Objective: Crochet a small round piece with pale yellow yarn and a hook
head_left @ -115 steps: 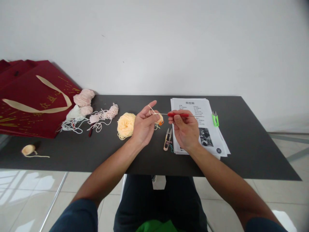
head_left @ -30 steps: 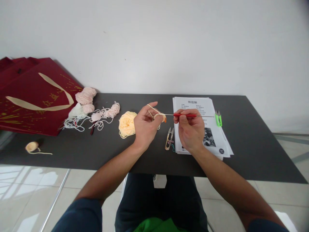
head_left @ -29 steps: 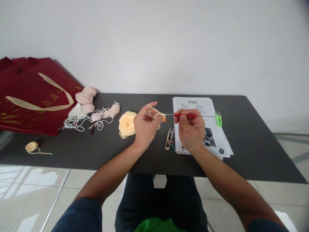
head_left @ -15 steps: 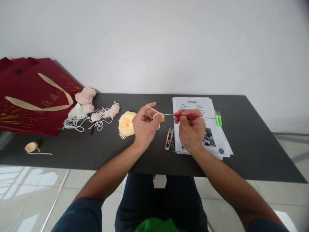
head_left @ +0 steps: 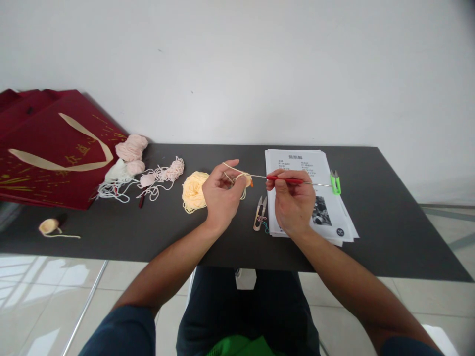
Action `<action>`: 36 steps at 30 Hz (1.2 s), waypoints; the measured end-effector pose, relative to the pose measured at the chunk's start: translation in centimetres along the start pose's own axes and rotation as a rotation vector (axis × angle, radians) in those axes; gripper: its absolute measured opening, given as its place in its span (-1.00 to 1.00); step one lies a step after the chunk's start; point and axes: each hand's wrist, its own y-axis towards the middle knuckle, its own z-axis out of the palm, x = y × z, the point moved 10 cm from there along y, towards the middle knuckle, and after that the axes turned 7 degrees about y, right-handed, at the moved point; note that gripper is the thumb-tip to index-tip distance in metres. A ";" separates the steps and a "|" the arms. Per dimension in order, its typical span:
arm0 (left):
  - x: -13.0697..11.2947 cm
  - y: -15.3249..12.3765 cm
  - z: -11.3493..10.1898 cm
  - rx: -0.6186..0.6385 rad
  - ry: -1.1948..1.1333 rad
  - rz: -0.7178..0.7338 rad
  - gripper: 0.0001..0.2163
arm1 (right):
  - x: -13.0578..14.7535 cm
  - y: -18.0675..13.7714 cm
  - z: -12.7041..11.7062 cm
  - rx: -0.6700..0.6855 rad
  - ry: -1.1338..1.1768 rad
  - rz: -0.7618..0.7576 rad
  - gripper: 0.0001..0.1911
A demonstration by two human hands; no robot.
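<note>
My left hand pinches a small piece of yellow crochet work, with a strand of yarn running over the raised index finger. An orange bit shows at the edge of the piece. My right hand is closed on the red handle of a crochet hook, held level. The hook's thin metal shaft reaches left to the crochet piece; its tip among the loops is too small to make out. Just behind my left hand lies a ball of yellow yarn, partly hidden by it.
Thread snips lie beside printed sheets, with green-handled snips at the sheets' right edge. Pink and white yarn sits near a dark red gift bag. A small crocheted piece rests at the table's left.
Both hands stay almost in place. My right hand and the hook have shifted very slightly left, and the strand over my left index finger sits a little differently.
</note>
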 end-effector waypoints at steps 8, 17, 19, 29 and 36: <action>0.2 0.1 -0.4 -0.043 0.022 -0.007 -0.74 | 0.7 -0.9 0.4 0.000 -0.058 -0.054 -0.92; 1.1 0.5 -0.6 -0.082 -0.037 -0.047 -0.72 | 2.8 -2.6 2.3 0.251 -0.371 -0.337 -0.63; 1.4 0.6 -0.7 -0.083 -0.049 -0.059 -0.72 | 3.0 -3.1 2.8 0.325 -0.414 -0.414 -0.53; 1.8 0.8 -0.6 -0.085 -0.109 -0.113 -0.70 | 3.5 -4.2 4.8 0.584 -0.553 -0.618 -0.39; 3.4 1.1 1.1 0.082 -0.371 -0.329 -0.55 | 1.9 -2.3 3.1 0.397 -0.425 -0.431 -0.48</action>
